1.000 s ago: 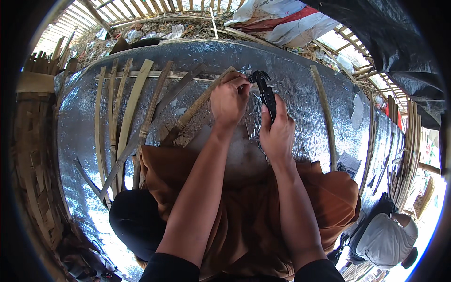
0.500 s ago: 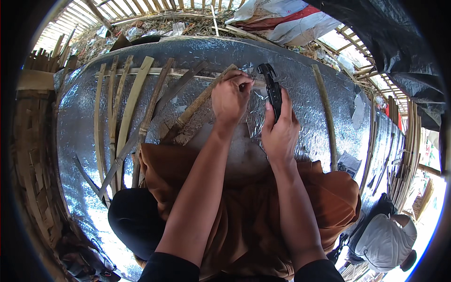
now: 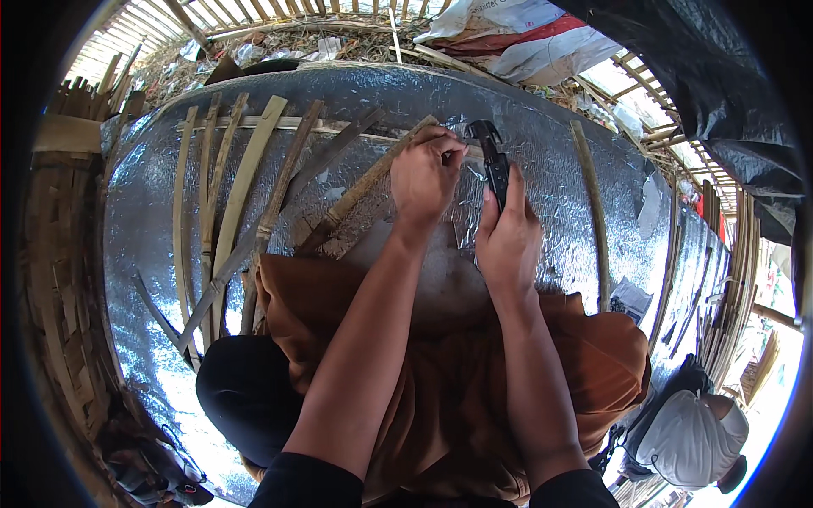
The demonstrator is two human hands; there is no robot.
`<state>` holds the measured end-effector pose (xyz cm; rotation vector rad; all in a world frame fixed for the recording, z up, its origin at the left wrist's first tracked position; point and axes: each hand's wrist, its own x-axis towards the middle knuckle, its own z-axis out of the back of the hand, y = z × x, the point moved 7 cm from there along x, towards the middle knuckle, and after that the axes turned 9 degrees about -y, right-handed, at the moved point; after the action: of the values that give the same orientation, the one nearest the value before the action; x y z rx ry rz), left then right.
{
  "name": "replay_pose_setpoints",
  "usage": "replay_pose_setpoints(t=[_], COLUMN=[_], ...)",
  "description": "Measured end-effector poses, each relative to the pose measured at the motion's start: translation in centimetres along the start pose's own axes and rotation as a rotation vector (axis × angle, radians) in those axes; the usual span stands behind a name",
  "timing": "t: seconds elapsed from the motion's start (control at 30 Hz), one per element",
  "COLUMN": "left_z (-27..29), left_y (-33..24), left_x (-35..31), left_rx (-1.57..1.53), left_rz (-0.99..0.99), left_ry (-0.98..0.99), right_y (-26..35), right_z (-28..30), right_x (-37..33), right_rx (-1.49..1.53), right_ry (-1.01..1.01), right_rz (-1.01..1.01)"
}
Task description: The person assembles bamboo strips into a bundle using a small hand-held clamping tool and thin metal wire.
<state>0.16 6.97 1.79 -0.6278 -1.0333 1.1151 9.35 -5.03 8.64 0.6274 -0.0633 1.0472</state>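
My right hand [image 3: 511, 233] grips a black multi-tool [image 3: 498, 173] with a hammer-like head and a curved claw. The tool stands nearly upright, head away from me. Close to the left of that head, my left hand [image 3: 426, 182] is closed in a pinch. Whatever its fingertips hold, if anything, is too small to make out. Beneath the left hand a bamboo strip [image 3: 366, 193] lies slanted on the silver foil mat [image 3: 542, 152]. An orange-brown cloth [image 3: 423, 406] covers my lap.
Several bamboo strips [image 3: 246, 178] lie to the left on the mat, and one strip [image 3: 590, 203] lies to the right. A person in a light shirt [image 3: 694, 436] is at the lower right. A woven bamboo wall [image 3: 59, 271] borders the left; black sheeting [image 3: 720, 76] hangs at upper right.
My left hand has shifted slightly to the right, nearer the multi-tool's head. The tool remains in my right hand, and the whole view has moved a little.
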Motion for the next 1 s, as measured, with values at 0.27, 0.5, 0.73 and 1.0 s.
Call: replay_pose_setpoints(t=[0.27,0.5,0.73,1.0], left_z=[0.0,-0.4,0.3,0.0], left_y=[0.2,-0.2,-0.1,0.0], left_x=[-0.1,0.1,-0.1,-0.1], left_rx=[0.004,0.022,0.012,-0.02], left_rz=[-0.026,-0.027,-0.035,0.001], left_ry=[-0.024,-0.009,-0.039,-0.008], right_y=[0.2,0.4,0.3,-0.6], right_z=[0.2,1.1,0.7,-0.5], right_x=[-0.2,-0.3,-0.4,-0.8], right_rx=[0.066,0.12,0.122,0.097], right_ry=[-0.04,-0.146,-0.059,0.039], right_rz=[-0.027,0.044,0.007,-0.046])
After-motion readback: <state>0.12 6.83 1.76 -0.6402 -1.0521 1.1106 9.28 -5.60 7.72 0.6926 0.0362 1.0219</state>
